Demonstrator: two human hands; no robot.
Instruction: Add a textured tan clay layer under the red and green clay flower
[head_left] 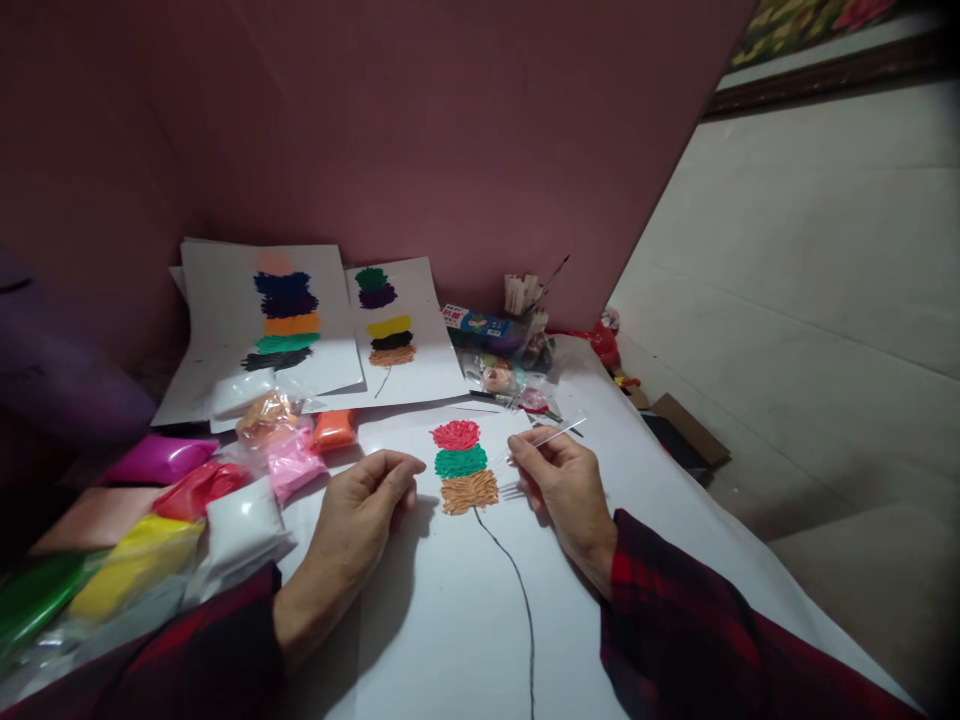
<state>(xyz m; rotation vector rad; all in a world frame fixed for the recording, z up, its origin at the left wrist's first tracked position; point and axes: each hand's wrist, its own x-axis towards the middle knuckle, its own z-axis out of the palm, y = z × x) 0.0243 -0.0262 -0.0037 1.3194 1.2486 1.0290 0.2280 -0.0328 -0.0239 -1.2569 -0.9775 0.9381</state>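
Note:
A sheet of white paper [442,610] lies before me, with textured clay-like patches on it: red [456,434], green [460,461] and light brown [469,492]. From the brown patch a dark curved line [519,575] runs down the sheet. Between its thumb and fingers, my right hand [566,480] grips a clear plastic fork [559,431], tines toward the brown patch; whether they touch it is unclear. Just left of the patches is my left hand [364,510], closed, with thumb and forefinger pressed together. Anything within that pinch is hidden or too small to name.
Several bags of coloured clay, including yellow [139,568], white [246,525] and pink [295,463], crowd the left. Two patterned sheets [217,330] [439,355] lean at the back. Small packets [499,375] and a brush [555,272] stand at the back right, near the table's right edge.

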